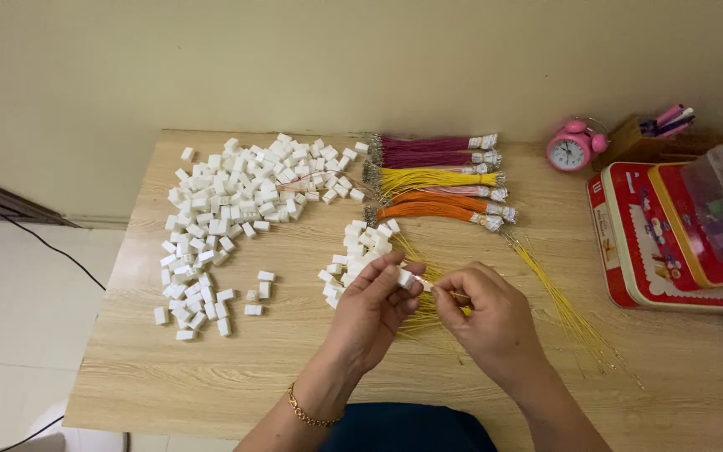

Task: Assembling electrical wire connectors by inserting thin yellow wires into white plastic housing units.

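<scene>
At six o'clock on the table [211,377], my left hand [371,311] pinched a white connector [405,279], mostly hidden; my right hand [485,311] gripped a yellow wire [455,295].

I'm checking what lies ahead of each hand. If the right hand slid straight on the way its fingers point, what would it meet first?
The right hand points left, fingertips pinching a yellow wire. It would probably first meet the white connector in the left hand, almost touching already, though depth is hard to judge.

One head-worn camera looks steeply down, close over the wooden table [211,368].
</scene>
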